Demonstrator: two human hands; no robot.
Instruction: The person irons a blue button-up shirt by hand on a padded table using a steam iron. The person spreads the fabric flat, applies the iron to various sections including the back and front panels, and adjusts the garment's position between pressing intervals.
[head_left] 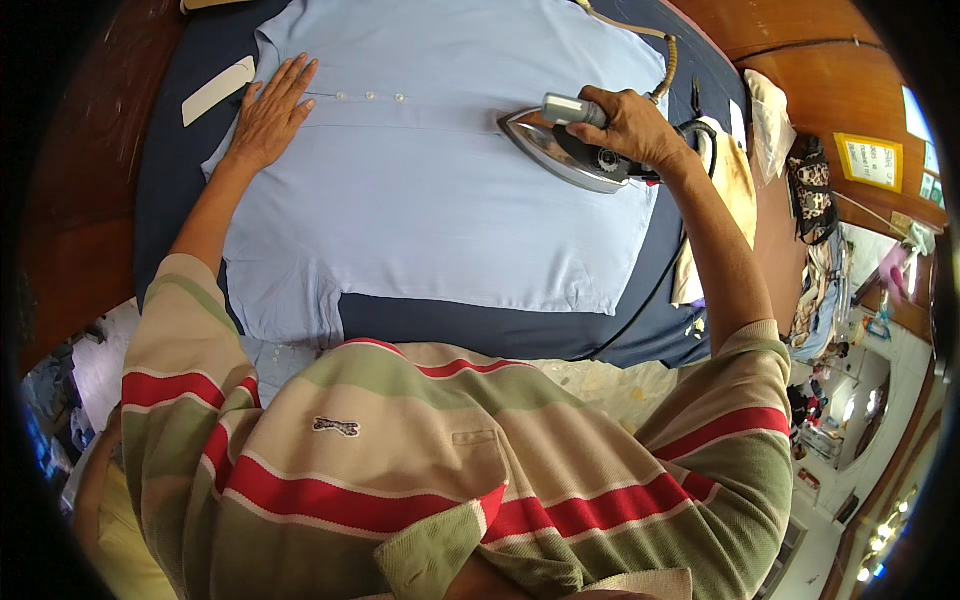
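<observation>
A light blue shirt [450,220] lies spread on the dark blue cloth [420,325] of the table, its buttoned strip running across the upper part. My right hand [632,128] is wrapped round the grey handle of a clothes iron [575,155], whose soleplate rests on the right part of the shirt, tip pointing left. Flat on the shirt's upper left, near the collar end of the buttons, my left hand [272,112] presses with its fingers stretched out.
A white card strip [218,92] lies at the left. From the iron a cord [645,310] trails down, and a coiled hose [670,70] rises behind it. A cream cloth [735,190] lies on the table's right side. Wooden panels [85,180] border the left, and a person's arm [95,490] shows lower left.
</observation>
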